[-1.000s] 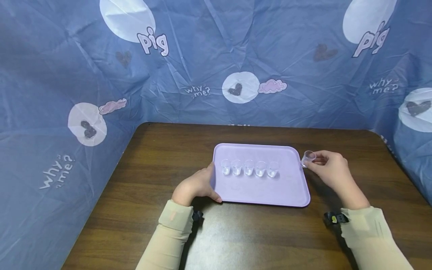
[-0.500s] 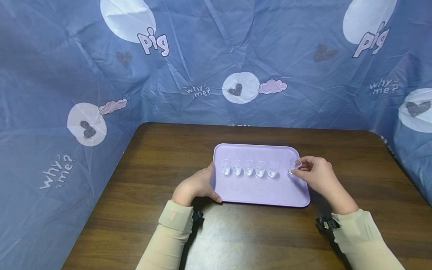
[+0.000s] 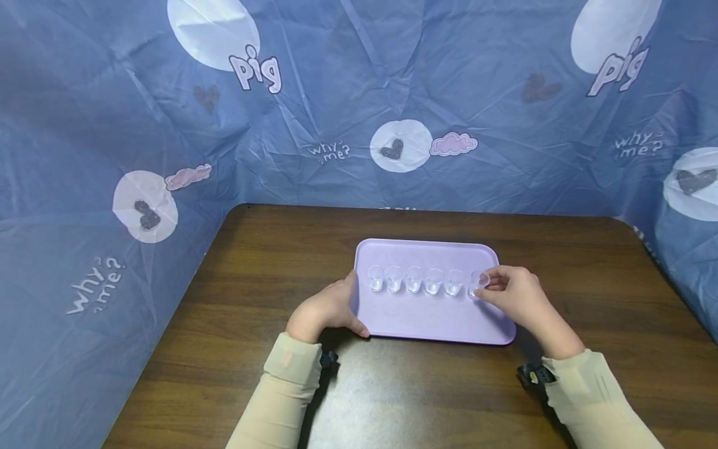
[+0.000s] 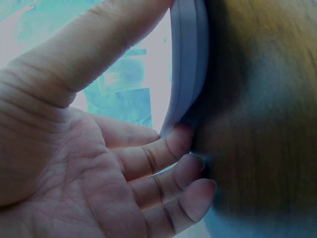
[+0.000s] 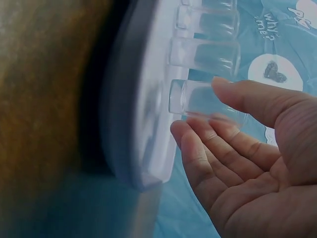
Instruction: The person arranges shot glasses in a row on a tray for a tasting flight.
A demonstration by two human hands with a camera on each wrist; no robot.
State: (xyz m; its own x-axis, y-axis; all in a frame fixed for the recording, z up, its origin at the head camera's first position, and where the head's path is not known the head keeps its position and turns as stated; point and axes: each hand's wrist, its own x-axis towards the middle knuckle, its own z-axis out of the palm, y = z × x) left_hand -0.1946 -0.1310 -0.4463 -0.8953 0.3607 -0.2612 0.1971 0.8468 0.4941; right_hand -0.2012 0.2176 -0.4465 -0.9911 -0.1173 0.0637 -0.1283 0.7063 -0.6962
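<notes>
A lilac tray (image 3: 426, 318) lies on the brown table (image 3: 269, 280). Several small clear glasses (image 3: 414, 279) stand in a row across it. My right hand (image 3: 489, 287) pinches one more clear glass (image 3: 478, 282) at the right end of that row. In the right wrist view the thumb and fingers (image 5: 198, 144) lie round this glass (image 5: 203, 99), whose base meets the tray (image 5: 143, 99). My left hand (image 3: 336, 305) grips the tray's left edge. Its thumb lies over the rim (image 4: 190, 59) and its fingers (image 4: 173, 144) curl under it.
Blue printed cloth (image 3: 359, 106) walls the table at the back and both sides. Bare wood shows around the tray, with the rounded far corners of the table (image 3: 628, 224) near the cloth.
My right hand has carried the glass leftward from beyond the tray's right rim onto the tray, to the right end of the row. The left hand has stayed on the tray's edge.
</notes>
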